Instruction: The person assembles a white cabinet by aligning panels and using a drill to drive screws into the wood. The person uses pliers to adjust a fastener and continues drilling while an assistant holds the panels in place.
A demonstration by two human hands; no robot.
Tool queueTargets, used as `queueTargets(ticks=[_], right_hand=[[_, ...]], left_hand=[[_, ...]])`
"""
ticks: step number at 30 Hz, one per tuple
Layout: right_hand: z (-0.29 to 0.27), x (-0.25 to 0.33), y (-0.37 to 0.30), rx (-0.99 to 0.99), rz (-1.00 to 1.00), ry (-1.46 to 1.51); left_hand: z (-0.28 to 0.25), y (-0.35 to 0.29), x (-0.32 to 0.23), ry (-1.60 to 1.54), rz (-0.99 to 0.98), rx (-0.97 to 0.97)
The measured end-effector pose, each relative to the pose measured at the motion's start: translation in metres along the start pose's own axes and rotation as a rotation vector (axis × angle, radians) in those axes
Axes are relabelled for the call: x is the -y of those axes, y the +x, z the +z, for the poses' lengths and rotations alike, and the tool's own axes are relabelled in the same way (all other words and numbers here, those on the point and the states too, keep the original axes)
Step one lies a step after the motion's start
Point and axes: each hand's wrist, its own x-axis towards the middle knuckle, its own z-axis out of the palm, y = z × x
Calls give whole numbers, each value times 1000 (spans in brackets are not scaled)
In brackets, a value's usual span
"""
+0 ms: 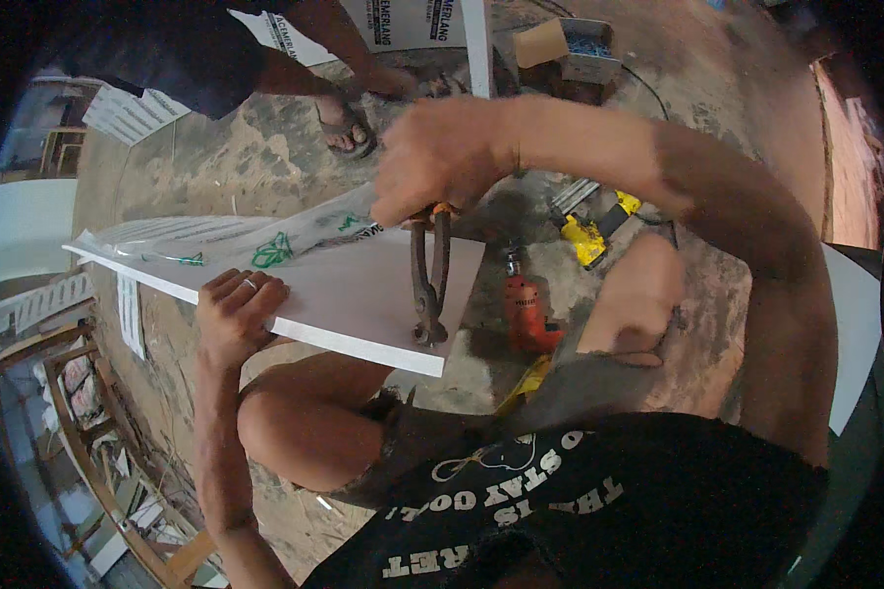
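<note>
Across the front of my knee lies a white board (354, 304), its clear plastic film with green print (285, 240) peeled back along the far side. The fingers of my left hand (238, 314) are wrapped over the board's near edge, left of its middle. My right hand (447, 157), slightly blurred, is raised above the board and closed round the handles of metal pincers (426, 280). The pincers stand nearly upright, jaws down at the board's near right corner. Whether the jaws grip a small nail or other piece there is too small to tell.
On the floor to the right lie a red power drill (528, 312) and a yellow-and-black power tool (589, 240). Farther back is an opened cardboard box (599, 67). Another person's sandalled foot (347, 133) stands beyond the board. A wooden frame (98, 432) lies at left.
</note>
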Motion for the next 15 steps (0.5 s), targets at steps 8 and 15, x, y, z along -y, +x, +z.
queueTargets(ticks=[8,15], right_hand=[[48,2,26,-117,-74,214],[114,9,36,-186,-62,567]], left_hand=[[-10,-15,-12,13,32,-18],[-9,-17,-23,46,-9,-4]])
